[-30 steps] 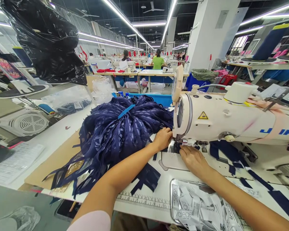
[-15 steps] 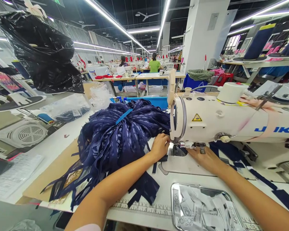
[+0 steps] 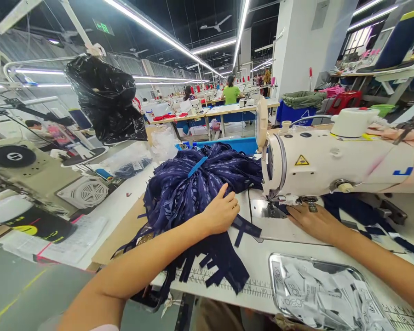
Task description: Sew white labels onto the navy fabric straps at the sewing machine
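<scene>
My left hand (image 3: 222, 211) is over the front right side of a large bundle of navy fabric strips (image 3: 179, 184), tied with a blue band (image 3: 197, 167). One of its digits stands up and the others bend loosely; nothing shows in them, though some fingertips are hidden. Below it, notched strip ends (image 3: 229, 264) hang toward the table edge. My right hand (image 3: 312, 220) lies right of the needle area of a white sewing machine (image 3: 307, 156). Its fingertips pinch a small navy fabric piece (image 3: 282, 208) on the metal needle plate (image 3: 260, 209).
A metal tin (image 3: 326, 292) of white labels sits at the front, beside a ruler printed on the table edge (image 3: 258, 289). More navy strips (image 3: 359, 211) lie beneath the machine arm. A black plastic bag (image 3: 105, 99) hangs at the left. Other people (image 3: 231, 92) sit at machines farther back.
My left hand has moved back from the needle area to the bundle, its fingers loosening. My right hand stays by the needle. The whole view has swung left.
</scene>
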A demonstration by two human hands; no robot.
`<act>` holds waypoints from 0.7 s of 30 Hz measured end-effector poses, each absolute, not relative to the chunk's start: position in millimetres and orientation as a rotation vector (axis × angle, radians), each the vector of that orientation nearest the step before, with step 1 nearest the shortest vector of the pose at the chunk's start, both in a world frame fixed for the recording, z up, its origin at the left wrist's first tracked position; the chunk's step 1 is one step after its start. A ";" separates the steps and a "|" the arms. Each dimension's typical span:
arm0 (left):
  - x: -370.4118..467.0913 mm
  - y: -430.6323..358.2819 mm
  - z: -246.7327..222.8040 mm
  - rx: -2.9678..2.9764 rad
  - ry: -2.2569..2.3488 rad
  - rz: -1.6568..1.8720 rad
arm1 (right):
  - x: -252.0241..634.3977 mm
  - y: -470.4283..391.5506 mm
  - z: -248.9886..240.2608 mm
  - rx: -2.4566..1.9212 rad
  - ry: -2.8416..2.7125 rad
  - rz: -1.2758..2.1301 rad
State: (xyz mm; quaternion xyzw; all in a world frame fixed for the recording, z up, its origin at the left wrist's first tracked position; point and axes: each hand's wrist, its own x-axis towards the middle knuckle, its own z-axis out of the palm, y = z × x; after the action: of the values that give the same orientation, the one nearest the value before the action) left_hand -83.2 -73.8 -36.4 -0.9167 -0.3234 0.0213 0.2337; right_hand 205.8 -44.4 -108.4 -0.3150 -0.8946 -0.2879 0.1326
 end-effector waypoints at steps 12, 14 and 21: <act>-91.1 -117.5 -35.6 -2.684 -0.911 0.062 | 81.7 -65.3 -89.6 -1.202 -2.134 0.631; -84.4 -128.6 -39.7 -2.781 -0.913 -0.070 | 59.1 -41.3 -84.9 -1.353 -2.025 0.617; -78.3 -149.6 -37.3 -2.995 -0.692 -0.227 | 37.8 9.8 -79.3 -1.557 -1.920 0.594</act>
State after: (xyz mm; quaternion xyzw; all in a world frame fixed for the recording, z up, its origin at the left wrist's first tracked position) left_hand -78.3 -149.6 -37.3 -0.9713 -0.2243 -0.0736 0.0295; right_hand 37.8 9.8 -79.3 -0.5851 -0.7216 0.2232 0.2950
